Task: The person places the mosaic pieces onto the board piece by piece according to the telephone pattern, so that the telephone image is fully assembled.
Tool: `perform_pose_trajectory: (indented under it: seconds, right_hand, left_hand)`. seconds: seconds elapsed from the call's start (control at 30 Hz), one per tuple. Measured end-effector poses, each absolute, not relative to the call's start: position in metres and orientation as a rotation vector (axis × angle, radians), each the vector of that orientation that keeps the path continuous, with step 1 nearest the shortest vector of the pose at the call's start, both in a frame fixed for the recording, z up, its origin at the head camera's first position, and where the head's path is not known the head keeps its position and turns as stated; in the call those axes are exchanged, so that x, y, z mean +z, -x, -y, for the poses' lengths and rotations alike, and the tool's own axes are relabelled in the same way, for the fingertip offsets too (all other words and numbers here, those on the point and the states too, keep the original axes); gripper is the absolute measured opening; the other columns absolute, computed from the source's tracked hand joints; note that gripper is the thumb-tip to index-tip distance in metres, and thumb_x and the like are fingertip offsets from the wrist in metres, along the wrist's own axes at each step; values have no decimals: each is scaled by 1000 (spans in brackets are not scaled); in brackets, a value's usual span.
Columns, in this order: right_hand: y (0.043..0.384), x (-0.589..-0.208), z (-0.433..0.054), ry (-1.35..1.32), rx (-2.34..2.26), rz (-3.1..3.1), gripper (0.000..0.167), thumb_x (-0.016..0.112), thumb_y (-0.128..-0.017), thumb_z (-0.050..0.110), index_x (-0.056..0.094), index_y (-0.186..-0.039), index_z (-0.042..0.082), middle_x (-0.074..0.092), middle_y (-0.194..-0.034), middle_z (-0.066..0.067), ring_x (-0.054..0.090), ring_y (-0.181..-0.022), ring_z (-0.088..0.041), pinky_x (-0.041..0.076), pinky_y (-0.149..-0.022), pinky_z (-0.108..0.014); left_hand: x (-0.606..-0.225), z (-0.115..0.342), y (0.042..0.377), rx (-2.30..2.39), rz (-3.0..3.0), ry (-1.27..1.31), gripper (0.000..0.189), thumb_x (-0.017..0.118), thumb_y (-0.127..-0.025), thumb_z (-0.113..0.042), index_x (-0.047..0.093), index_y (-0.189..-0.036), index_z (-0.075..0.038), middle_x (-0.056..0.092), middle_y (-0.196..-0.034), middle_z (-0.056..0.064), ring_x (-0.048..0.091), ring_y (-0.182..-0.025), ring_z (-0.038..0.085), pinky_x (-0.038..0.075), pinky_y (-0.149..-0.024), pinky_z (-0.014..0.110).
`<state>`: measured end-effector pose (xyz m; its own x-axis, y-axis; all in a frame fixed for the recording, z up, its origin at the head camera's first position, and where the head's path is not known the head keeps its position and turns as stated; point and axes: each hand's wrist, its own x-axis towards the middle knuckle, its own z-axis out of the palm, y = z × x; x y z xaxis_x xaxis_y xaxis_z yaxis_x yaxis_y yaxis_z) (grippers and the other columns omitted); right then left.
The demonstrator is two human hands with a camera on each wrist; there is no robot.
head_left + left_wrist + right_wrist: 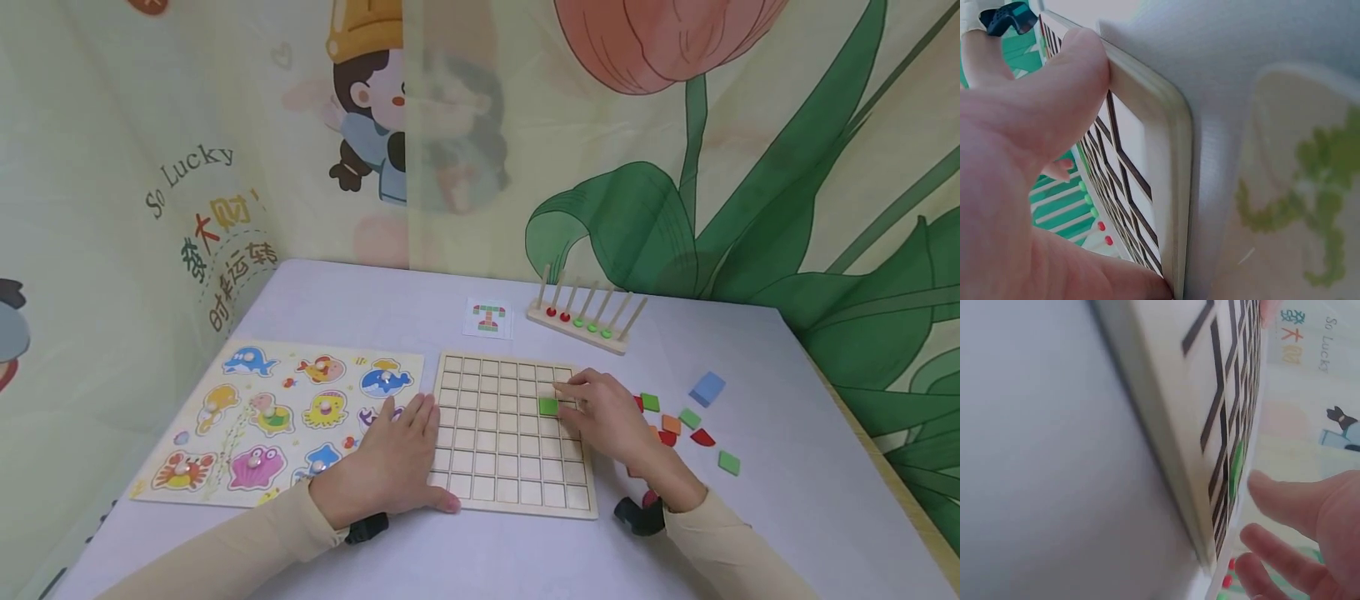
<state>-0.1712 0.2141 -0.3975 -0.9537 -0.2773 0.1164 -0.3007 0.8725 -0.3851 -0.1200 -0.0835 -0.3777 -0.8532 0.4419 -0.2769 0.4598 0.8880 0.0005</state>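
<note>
A wooden grid board (487, 444) lies flat on the table, one green square tile (548, 407) in a cell towards its upper right. My left hand (393, 458) rests along the board's left side with the fingers extended and the thumb by the near corner. In the left wrist view, the thumb (1075, 81) touches the board's rim. Over the board's right side, my right hand (611, 417) is beside the green tile. The right wrist view shows its thumb (1285, 500) near the tile, a small gap between them, with nothing held.
Several red, orange and green pieces (688, 418) lie right of the board, near a blue block (707, 388). A sea-animal puzzle (292, 385) lies to the left. Behind the board are a pattern card (489, 318) and a peg rack (581, 325) with beads.
</note>
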Motion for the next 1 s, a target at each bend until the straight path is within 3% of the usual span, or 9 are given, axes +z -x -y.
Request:
perform_pose_trajectory:
  seconds: [0.23,0.57,0.67,0.83,1.0]
  right_hand:
    - [161,-396,-252,-476,672,2878,44,79,-89,13,70,-131,5,71,-123,-15,64,-111,-35,59,-85,-50]
    - [142,-390,-292,-230,583,2893,42,79,-89,12,71,-130,4,69,-119,-22,64,-104,-37,61,-74,-43]
    - [136,-391,-303,-156,575,2917,41,78,-90,13,70,-129,2,68,-117,-23,63,-99,-36,59,-68,-35]
    - [131,-393,-321,-111,531,2932,40,81,-87,14,73,-124,0,69,-106,-21,60,-86,-27,48,-58,-19]
    - [124,-393,-332,-34,543,3005,41,83,-84,13,73,-122,-1,67,-89,-14,54,-79,-22,42,-55,-21]
  left_hand:
    - [-378,82,120,-97,-2787,-683,121,65,-76,-83,38,-155,5,32,-166,22,28,-157,36,25,-126,61]
    - [-377,84,120,-52,-2777,-671,121,67,-76,-82,37,-155,6,31,-166,23,28,-157,37,24,-126,62]
    - [-377,84,120,-40,-2777,-669,121,67,-76,-81,37,-154,6,31,-166,23,28,-157,37,24,-126,62]
    - [-377,84,120,-23,-2784,-675,120,68,-76,-80,38,-154,7,32,-166,23,28,-157,37,24,-125,62]
    - [-378,84,120,-17,-2784,-680,121,69,-76,-80,38,-154,7,31,-166,24,28,-157,38,24,-125,63]
